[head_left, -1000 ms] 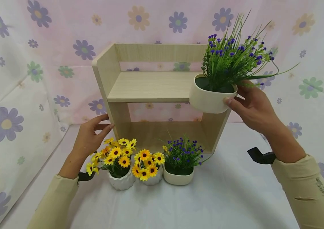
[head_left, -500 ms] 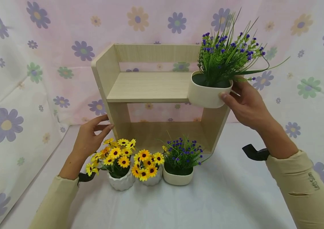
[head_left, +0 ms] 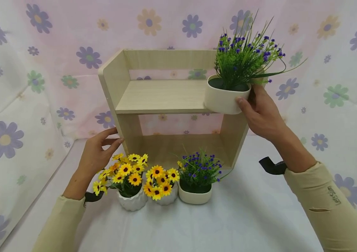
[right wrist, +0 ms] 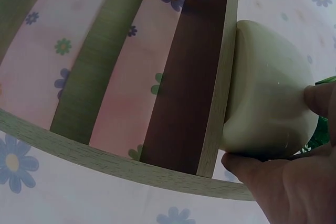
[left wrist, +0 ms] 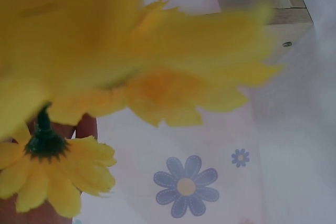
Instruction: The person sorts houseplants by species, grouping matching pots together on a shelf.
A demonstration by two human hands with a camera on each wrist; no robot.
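The right grip (head_left: 265, 113) is clamped on a cream pot (head_left: 225, 100), upper right of the head view, by the shelf's (head_left: 162, 94) front edge. It probably handles light, stiff, slightly slippery: hold its wall, not the bendy plant (head_left: 238, 64). The left grip (head_left: 94, 154), fingers apart, touches the shelf's side. Sleeve (head_left: 323, 201) lettering starts "Lets"; the rest is unclear.

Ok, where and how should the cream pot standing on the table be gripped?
Probably by the rounded right end of the cream pot, below the spreading foliage, coming from the right: a white pot stands close on its left and none to its right.
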